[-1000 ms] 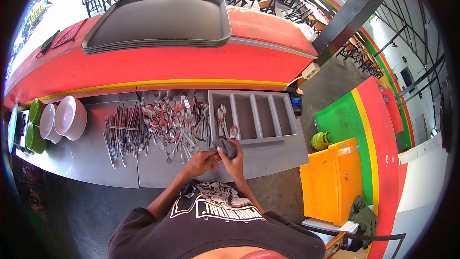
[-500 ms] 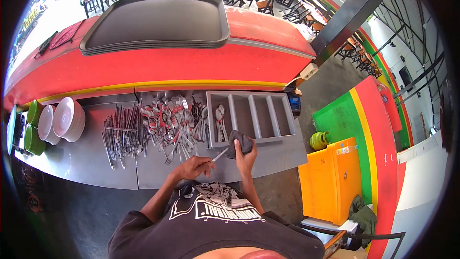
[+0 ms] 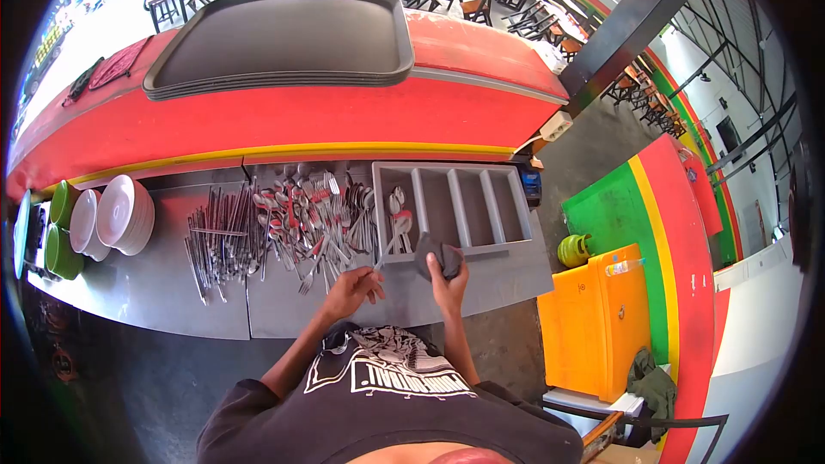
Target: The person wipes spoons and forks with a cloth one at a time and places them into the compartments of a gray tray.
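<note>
Metal counter (image 3: pixel 172 292), stacked bowls (image 3: pixel 127 213), loose cutlery (image 3: pixel 318 222), divided tray (image 3: pixel 424 208)

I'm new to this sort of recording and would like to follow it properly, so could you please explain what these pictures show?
There is no machine: these are a person's two bare hands. All the pictures come from one camera worn on that person's head, looking forward and down; its wide lens bends the edges.

On the metal counter are, from picture left, green dishes, pale bowls, thin stick-like utensils, a heap of spoons and forks, and a grey divided tray. Dark trays are stacked on the red ledge beyond.

The left hand appears to hold a spoon by its handle end, its bowl at the tray's leftmost compartment. The right hand grips a dark, bunched cloth.
</note>
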`<state>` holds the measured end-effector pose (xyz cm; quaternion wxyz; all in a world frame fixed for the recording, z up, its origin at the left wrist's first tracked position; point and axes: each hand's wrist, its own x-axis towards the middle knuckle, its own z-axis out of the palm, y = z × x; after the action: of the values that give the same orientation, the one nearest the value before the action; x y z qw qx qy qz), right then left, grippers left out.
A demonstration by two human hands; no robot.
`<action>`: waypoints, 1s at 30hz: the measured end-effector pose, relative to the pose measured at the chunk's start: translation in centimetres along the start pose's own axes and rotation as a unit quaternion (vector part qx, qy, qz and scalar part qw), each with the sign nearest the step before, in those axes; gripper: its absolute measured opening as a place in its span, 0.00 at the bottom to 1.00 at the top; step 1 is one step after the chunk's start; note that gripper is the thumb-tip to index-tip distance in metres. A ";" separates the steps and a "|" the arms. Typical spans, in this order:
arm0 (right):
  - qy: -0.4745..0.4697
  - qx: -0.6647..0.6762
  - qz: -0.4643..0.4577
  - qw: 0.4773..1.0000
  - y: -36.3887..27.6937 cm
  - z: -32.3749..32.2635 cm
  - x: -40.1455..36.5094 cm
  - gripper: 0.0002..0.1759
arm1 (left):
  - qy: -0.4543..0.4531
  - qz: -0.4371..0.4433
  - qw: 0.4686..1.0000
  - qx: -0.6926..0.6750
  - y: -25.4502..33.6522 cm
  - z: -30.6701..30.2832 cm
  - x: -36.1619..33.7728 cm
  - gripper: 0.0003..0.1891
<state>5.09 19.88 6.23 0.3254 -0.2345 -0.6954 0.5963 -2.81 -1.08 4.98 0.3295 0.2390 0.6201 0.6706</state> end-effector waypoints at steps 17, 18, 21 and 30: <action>-0.072 -0.126 -0.152 0.978 -0.8 2.0 -0.7 0.18 | -0.034 0.009 0.998 0.042 -0.3 2.9 0.6 0.10; -0.046 -0.127 -0.151 0.979 -0.5 1.7 -0.5 0.18 | -0.048 0.014 0.997 0.056 0.0 3.0 0.5 0.10; 0.015 -0.126 -0.136 0.983 0.0 0.5 0.3 0.17 | -0.083 0.025 0.993 0.078 1.1 3.1 0.2 0.10; 0.023 -0.039 -0.057 0.997 0.4 -0.2 1.0 0.15 | -0.129 0.030 0.987 0.090 1.3 2.2 0.6 0.10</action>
<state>4.50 20.78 5.99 0.3653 -0.2201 -0.7229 0.5436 -1.77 0.83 6.47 0.3635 0.3705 0.6227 0.5855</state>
